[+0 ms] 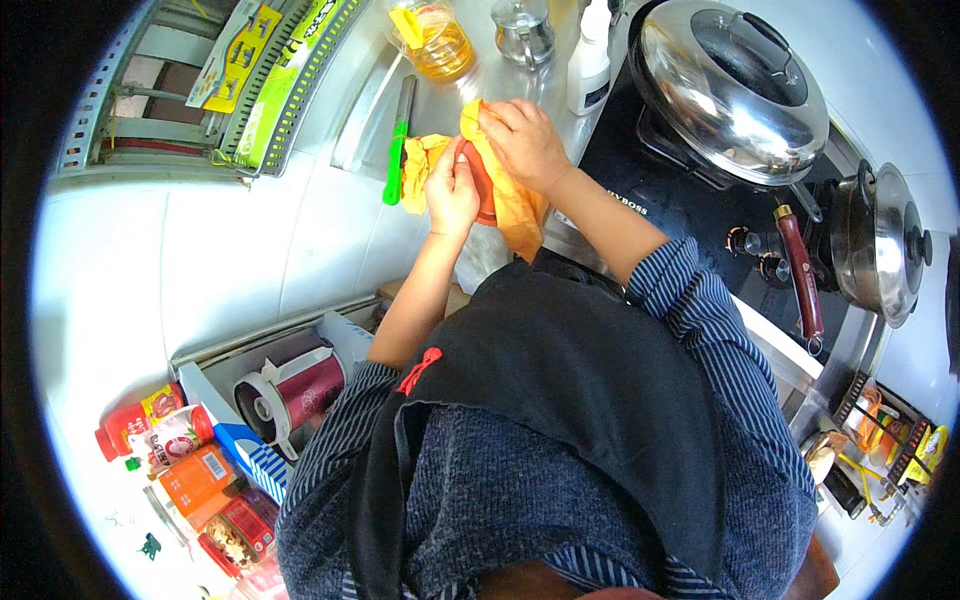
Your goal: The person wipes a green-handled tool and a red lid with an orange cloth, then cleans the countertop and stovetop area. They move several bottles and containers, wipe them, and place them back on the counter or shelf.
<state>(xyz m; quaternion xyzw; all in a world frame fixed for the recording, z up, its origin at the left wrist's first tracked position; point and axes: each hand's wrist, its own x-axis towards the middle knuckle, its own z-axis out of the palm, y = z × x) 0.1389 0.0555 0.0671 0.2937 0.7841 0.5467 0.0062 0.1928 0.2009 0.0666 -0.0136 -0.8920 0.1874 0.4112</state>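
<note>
My left hand [454,196] grips a reddish-brown flat item [481,187], with its thumb on the upper part; what exactly the item is cannot be told. My right hand [525,142] is closed on an orange-yellow cloth [517,214], which hangs down over the item's right side. More crumpled orange-yellow material [417,174] lies just left of my left hand. Beside that rests a knife [397,154] with a bright green handle and its blade pointing away from me.
Beyond my hands stand an oil bottle [442,56], a glass jar [523,34] and a white bottle [589,67]. On the right, a black cooktop [622,169] bears a large lidded wok [731,97] and a lidded pot [877,244]. A metal rack [289,112] hangs at upper left.
</note>
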